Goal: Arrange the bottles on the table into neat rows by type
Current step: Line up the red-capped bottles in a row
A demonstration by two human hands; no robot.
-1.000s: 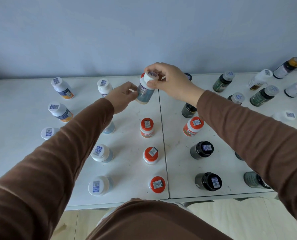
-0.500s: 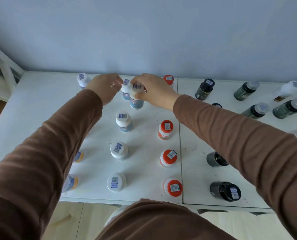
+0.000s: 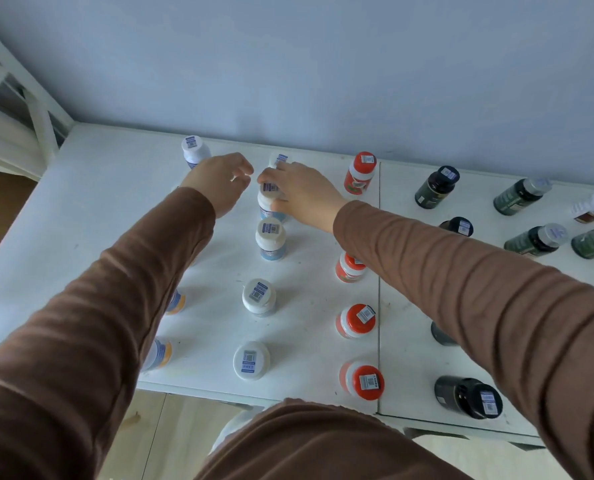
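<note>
My right hand (image 3: 300, 195) grips a white-capped bottle with a light blue label (image 3: 269, 202), which stands on the white table (image 3: 81, 220) in a column of like bottles (image 3: 270, 239). Another such bottle (image 3: 279, 159) stands just behind my fingers. My left hand (image 3: 221, 183) hovers just left of the held bottle with loosely curled fingers, holding nothing. To the right runs a column of red-capped bottles (image 3: 357, 320). Dark black-capped bottles (image 3: 468, 396) stand further right.
Blue-and-orange labelled white bottles (image 3: 176, 303) sit partly hidden under my left arm, one more (image 3: 194, 152) at the back. Several green bottles with silver caps (image 3: 520, 195) stand unsorted at the far right. A seam (image 3: 379, 306) splits the table. A white frame (image 3: 29, 98) stands at the left.
My right hand has set the blue-label bottle down lower into the white-cap column. My left hand has drawn slightly away from it. The view has shifted closer.
</note>
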